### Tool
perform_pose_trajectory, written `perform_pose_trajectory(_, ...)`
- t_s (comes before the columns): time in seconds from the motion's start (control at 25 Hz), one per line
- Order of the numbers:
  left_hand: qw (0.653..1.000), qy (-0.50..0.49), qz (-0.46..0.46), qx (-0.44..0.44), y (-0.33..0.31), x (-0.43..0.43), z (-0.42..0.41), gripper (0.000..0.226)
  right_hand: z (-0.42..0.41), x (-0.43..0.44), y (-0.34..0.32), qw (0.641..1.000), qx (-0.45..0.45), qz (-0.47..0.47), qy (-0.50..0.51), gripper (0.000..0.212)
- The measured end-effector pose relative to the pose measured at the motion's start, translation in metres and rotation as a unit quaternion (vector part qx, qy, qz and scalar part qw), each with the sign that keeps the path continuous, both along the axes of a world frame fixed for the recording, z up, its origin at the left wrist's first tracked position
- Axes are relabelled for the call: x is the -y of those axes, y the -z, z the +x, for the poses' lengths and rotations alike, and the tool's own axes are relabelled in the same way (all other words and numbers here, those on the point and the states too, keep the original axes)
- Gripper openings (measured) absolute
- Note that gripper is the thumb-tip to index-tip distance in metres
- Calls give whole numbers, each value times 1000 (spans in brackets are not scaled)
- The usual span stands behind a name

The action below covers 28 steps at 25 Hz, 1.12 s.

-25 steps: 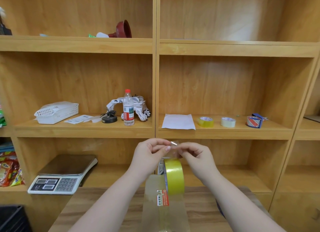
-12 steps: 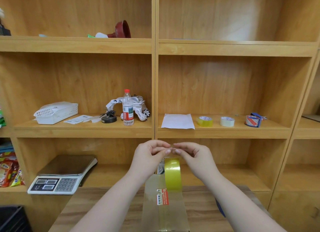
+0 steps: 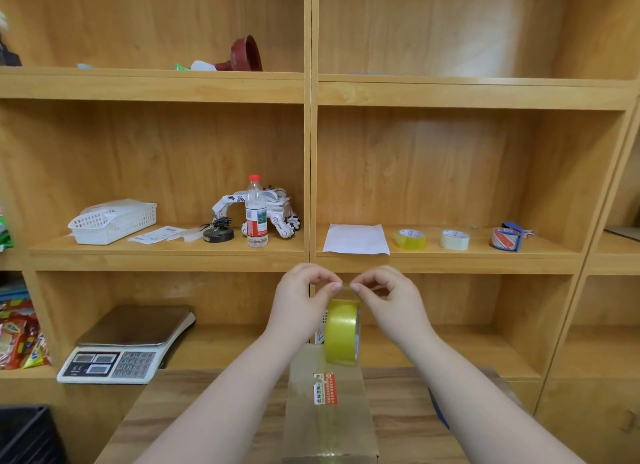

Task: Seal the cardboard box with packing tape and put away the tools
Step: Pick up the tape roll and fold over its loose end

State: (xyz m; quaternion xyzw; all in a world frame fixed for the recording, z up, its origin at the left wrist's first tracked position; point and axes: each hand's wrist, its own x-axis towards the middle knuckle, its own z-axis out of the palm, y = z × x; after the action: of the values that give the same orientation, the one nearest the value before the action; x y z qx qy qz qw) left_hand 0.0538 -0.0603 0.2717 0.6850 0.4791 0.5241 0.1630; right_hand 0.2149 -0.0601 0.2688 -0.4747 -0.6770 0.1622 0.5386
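Nearest the camera, the cardboard box [image 3: 330, 411] lies on the tabletop [image 3: 194, 411], long axis running straight away, a clear strip already along its top seam. Standing on edge at its far end is the tape roll [image 3: 341, 332]. Right above it, the left hand [image 3: 301, 304] and right hand [image 3: 391, 302] meet, fingers [image 3: 334, 287] of both pinching the tape's free end, equally close. A tear here looks next. Beyond, spare rolls sit on the shelf [image 3: 450, 256].
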Motion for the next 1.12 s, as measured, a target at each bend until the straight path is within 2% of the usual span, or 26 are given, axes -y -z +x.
perform_pose_trajectory(0.12, 999, 23, -28, 17, -2, -2, 1, 15, -1, -1, -3, 997, -37, -53, -35, 8)
perform_pose_trajectory(0.28, 998, 30, -58, 22, -2, -4, 2, 12, -1, -3, -2, 996, -34, -71, -34, 7)
perform_pose_trajectory(0.72, 990, 58, -55, 114, -2, -3, 3, 7, -2, 1, -10, 993, -75, -49, -71, 8)
perform_pose_trajectory(0.84, 985, 74, -82, 129, 2, -4, 3, 14, -1, 0, -8, 994, -67, -52, -68, 7)
perform_pose_trajectory(0.96, 968, 41, -149, 197, 21, 0, 3, 25, 2, -4, -4, 993, -79, -54, -62, 8)
perform_pose_trajectory(1.04, 955, 12, -209, 210, 39, 5, 5, 43, 5, -8, -1, 992, -91, -61, -61, 9)
perform_pose_trajectory(1.12, 939, 62, -266, 210, 50, 6, 12, 62, 8, -12, 2, 991, -95, -70, -65, 11)
